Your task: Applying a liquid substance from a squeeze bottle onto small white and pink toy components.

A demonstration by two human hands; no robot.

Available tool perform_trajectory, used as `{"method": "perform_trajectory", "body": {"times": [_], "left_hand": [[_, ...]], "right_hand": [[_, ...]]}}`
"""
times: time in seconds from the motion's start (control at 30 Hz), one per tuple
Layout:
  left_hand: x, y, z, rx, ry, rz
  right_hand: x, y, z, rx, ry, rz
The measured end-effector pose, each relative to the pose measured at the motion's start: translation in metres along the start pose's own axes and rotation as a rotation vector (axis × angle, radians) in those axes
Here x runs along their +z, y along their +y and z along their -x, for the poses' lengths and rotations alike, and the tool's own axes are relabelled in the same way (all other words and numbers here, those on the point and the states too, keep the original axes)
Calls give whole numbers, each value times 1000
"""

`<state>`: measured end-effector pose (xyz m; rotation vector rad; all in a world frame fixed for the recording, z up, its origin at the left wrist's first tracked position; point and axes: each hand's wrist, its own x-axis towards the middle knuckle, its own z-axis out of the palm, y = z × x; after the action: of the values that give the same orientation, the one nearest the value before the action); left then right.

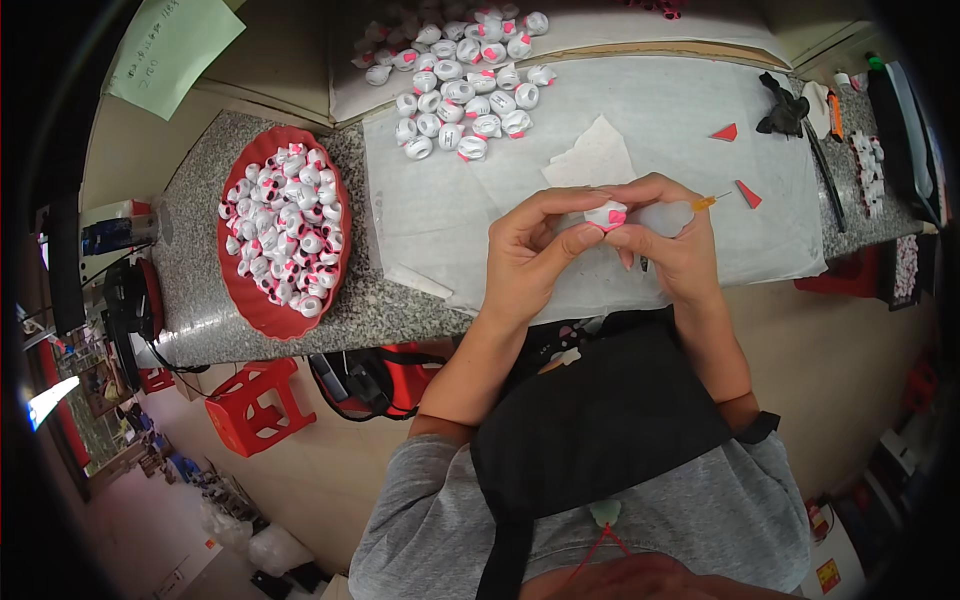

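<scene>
Near the front edge of the white sheet (700, 120) I see both hands together: my left hand (525, 255) pinches a small white figure with a pink spot (606, 215), while my right hand (675, 240) grips a clear syringe-like applicator (668, 213), its long axis running rightward to an orange tip. Similar figures lie heaped at the sheet's far-left corner (465, 90) and fill the red tray (330, 170) left of it.

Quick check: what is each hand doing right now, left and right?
Left hand: closed, pinching the small white-and-pink piece.
Right hand: closed, on the same piece and holding a translucent applicator with an orange tip.
</scene>
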<state>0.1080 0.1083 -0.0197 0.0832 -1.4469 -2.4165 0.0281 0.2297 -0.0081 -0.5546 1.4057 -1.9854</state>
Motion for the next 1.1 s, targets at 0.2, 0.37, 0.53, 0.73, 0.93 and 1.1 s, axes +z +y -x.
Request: {"method": "perform_trajectory", "body": {"times": [0.2, 0.37, 0.53, 0.73, 0.93, 1.1], "left_hand": [[0, -2, 1, 27, -3, -41], [1, 0, -1, 3, 6, -27], [6, 3, -3, -54, 34, -28], [4, -2, 0, 55, 59, -170], [5, -2, 1, 42, 78, -188], [4, -3, 0, 57, 46, -171]], "right_hand": [[2, 0, 1, -25, 24, -29], [3, 1, 1, 6, 56, -1], [3, 3, 0, 27, 78, -46], [3, 2, -1, 42, 37, -44], [4, 4, 0, 4, 61, -65], [1, 2, 1, 14, 32, -69]]}}
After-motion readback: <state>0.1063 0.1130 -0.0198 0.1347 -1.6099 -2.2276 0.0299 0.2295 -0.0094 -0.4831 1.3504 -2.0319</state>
